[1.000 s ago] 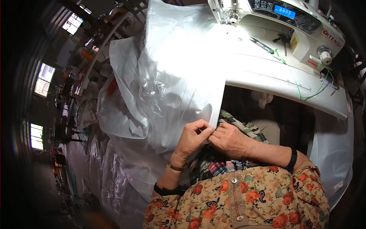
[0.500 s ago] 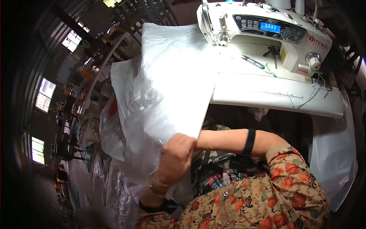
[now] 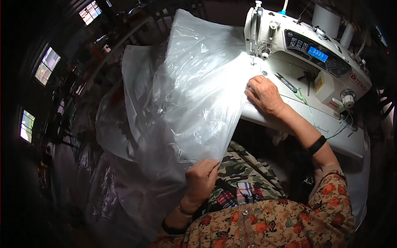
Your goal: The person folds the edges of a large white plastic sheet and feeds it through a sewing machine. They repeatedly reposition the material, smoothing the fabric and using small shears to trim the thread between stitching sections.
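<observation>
Your right hand (image 3: pixel 265 95) has moved up near the sewing machine (image 3: pixel 275 35), curled at the mid-frame sheet (image 3: pixel 188 103), grip unclear; your left hand (image 3: pixel 201 177) stays clamped lower centre, so the edge spans both.

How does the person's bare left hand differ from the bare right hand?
The bare left hand grips the translucent white plastic sheet low on its right edge; the bare right hand is farther from the body, by that edge over the white sewing-machine bed, its hold unclear. A gold-toned band shows below the left hand, none below the right hand. Both sit beyond black armbands.
</observation>
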A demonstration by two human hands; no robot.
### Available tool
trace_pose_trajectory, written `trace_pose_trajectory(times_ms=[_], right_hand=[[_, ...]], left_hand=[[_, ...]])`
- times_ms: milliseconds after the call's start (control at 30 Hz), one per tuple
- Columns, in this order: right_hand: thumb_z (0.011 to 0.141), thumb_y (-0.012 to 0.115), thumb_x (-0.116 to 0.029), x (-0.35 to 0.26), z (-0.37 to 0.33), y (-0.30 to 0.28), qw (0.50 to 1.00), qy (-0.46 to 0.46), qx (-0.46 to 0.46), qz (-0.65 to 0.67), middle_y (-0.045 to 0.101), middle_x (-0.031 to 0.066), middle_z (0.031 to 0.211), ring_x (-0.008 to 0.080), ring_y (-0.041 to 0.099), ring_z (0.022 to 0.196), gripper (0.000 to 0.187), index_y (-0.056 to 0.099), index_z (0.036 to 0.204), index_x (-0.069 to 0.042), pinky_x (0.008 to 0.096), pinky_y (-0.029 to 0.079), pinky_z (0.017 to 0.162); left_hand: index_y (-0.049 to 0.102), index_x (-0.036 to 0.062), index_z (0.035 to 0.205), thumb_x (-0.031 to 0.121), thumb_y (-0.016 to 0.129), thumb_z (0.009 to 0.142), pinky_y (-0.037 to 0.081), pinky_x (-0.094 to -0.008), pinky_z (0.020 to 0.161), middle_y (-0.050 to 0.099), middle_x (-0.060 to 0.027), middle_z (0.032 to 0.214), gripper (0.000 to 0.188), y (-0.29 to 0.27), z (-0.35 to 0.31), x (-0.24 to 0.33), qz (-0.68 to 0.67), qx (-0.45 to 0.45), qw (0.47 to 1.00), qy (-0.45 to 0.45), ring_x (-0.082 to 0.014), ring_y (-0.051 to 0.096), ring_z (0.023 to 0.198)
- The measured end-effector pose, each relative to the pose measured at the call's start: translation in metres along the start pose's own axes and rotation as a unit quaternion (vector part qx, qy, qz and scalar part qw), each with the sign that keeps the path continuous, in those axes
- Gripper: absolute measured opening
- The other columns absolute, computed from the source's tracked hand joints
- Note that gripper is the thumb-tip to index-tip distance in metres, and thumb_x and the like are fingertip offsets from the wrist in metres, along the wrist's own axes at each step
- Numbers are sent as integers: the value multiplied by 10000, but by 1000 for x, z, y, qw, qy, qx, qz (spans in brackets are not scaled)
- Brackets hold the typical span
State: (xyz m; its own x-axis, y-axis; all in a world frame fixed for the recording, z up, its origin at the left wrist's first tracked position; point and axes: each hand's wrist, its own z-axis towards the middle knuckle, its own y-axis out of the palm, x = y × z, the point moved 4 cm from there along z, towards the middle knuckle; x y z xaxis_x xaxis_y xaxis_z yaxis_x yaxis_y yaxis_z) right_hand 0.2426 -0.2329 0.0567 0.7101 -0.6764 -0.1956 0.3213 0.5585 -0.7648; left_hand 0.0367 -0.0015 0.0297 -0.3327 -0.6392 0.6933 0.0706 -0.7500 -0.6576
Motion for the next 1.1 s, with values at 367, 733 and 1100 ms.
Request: trace_pose_trajectory(times_ms=[367,733,1100], right_hand=[[908,648,-289,20,4,15,997,66,-36,11,634,186,1021,350,579,1032,315,603,989,12,457,456,929],[899,658,-278,24,0,10,987,133,-93,1,616,210,1241,359,530,1229,330,614,1050,12,451,412,1027],[938,538,-531,28,-4,16,978,99,-183,-17,422,297,1435,407,342,1386,742,462,1329,95,473,258,1144]], left_hand=[[586,-29,1292,-53,569,893,482,-326,630,578,-156,890,401,15,-17,-11,-21,-2,999,-41,-213,592,663],[660,12,1041,10,652,821,460,-402,588,544,-140,767,220,43,18,16,20,-87,993,77,-324,583,648],[642,23,993,33,624,835,479,-421,597,559,-154,815,160,46,75,-4,92,-59,987,121,-351,601,674]])
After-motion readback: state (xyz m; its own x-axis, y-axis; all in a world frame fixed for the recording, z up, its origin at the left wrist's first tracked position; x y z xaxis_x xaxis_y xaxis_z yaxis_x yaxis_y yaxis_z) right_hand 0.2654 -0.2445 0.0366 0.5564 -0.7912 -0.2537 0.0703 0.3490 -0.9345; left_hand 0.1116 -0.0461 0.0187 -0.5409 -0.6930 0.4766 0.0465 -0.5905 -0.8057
